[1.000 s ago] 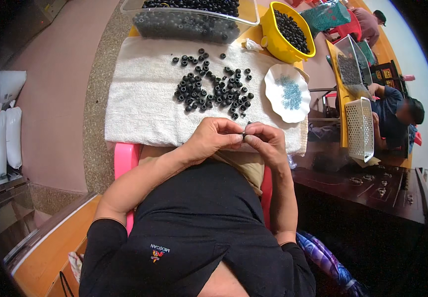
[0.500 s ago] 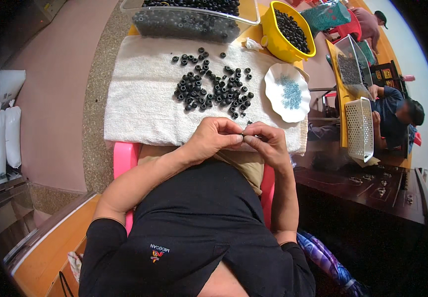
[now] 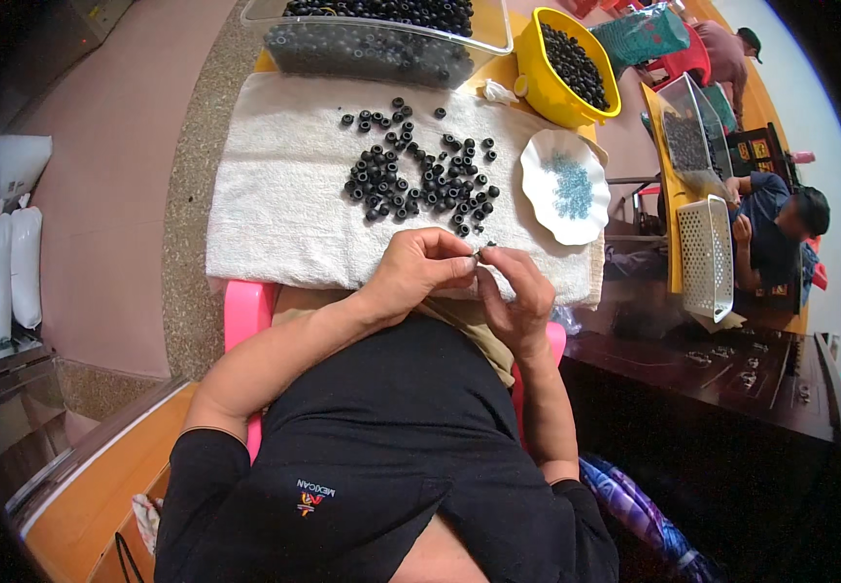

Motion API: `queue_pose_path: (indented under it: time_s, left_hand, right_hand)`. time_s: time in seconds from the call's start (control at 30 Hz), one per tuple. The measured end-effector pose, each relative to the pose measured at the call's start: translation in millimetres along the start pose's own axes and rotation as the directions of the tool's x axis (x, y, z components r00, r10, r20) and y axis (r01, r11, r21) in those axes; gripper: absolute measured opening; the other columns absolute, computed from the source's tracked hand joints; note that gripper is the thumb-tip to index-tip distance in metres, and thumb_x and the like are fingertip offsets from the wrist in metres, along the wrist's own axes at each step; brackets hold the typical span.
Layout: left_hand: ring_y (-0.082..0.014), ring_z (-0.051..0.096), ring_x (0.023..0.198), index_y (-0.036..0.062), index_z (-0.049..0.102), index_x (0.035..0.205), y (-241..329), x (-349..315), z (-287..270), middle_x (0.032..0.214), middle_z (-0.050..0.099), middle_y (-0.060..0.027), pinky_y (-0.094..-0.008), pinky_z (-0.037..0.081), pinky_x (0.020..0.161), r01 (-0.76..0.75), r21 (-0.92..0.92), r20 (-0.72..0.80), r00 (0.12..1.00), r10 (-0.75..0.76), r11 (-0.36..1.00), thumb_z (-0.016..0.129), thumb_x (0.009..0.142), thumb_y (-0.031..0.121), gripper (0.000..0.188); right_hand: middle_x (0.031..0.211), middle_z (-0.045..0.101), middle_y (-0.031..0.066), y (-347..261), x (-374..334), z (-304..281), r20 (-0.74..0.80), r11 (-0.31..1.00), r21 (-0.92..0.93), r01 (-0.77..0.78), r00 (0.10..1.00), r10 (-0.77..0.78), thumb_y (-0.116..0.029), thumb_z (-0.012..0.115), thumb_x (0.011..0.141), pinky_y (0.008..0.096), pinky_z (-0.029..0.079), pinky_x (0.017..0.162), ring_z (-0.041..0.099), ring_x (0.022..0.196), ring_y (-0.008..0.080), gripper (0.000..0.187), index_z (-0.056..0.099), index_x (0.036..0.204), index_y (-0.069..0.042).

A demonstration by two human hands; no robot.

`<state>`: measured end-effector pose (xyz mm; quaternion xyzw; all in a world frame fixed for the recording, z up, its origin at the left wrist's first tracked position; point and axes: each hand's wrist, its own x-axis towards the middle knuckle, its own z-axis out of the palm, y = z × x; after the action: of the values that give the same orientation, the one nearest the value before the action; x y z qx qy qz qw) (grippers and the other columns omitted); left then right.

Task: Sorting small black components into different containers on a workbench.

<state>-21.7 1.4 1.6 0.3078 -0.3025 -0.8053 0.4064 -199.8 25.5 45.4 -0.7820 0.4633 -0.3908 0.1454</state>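
My left hand (image 3: 418,266) pinches a small dark piece between thumb and forefinger, just past the near edge of a white towel. Its kind is too small to make out. My right hand (image 3: 519,293) meets it there, its forefinger tip at the piece and its thumb a little lower; fingertips hide most of the piece. Beyond my hands, several small black round parts with holes (image 3: 377,177) lie scattered on the white towel (image 3: 274,185). Right of them stands a white scalloped dish (image 3: 537,185) holding tiny bluish clear pieces (image 3: 573,187).
A clear plastic bin (image 3: 372,60) of black parts stands at the back, beside a yellow basin (image 3: 535,78) holding more. To the right, a person (image 3: 765,228) sits near a white perforated basket (image 3: 707,257). White sacks (image 3: 24,267) stand far left.
My right hand's thumb has dropped away from the left fingertips, and the hand has turned slightly. My left hand stays almost still. The seated person at right has shifted their hands.
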Motion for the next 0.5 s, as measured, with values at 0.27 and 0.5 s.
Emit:
queue_pose_path:
  time_s: [0.27, 0.5]
  left_hand:
    - [-0.0139, 0.068, 0.088, -0.0001, 0.065, 0.103, 6.0, -1.6, 3.7, 0.097, 0.069, -0.0074, -0.0279, 0.058, 0.081, 0.046, -0.078, -0.029, 0.998, -0.048, 0.996, 0.069, 0.09, 0.004, 0.014]
    - [-0.0129, 0.067, 0.088, 0.0016, 0.065, 0.104, 5.6, 0.4, 3.0, 0.097, 0.069, -0.0064, -0.0275, 0.057, 0.081, 0.064, -0.12, -0.007, 0.998, -0.065, 0.991, 0.068, 0.092, 0.009, 0.015]
  right_hand:
    - [0.093, 0.067, 0.0155, 0.6, -5.0, 16.0, -0.114, 0.984, -0.152, 0.091, 0.987, -0.109, 0.002, 0.078, 0.071, 0.0352, 0.056, 0.07, 0.069, 0.082, 0.03, 0.043, 0.064, 0.111, -0.002]
    - [0.09, 0.067, 0.0148, 12.8, -0.3, 23.7, -0.151, 0.979, -0.148, 0.137, 0.976, -0.159, 0.002, 0.08, 0.071, 0.0341, 0.055, 0.067, 0.068, 0.077, 0.0277, 0.046, 0.061, 0.113, -0.001]
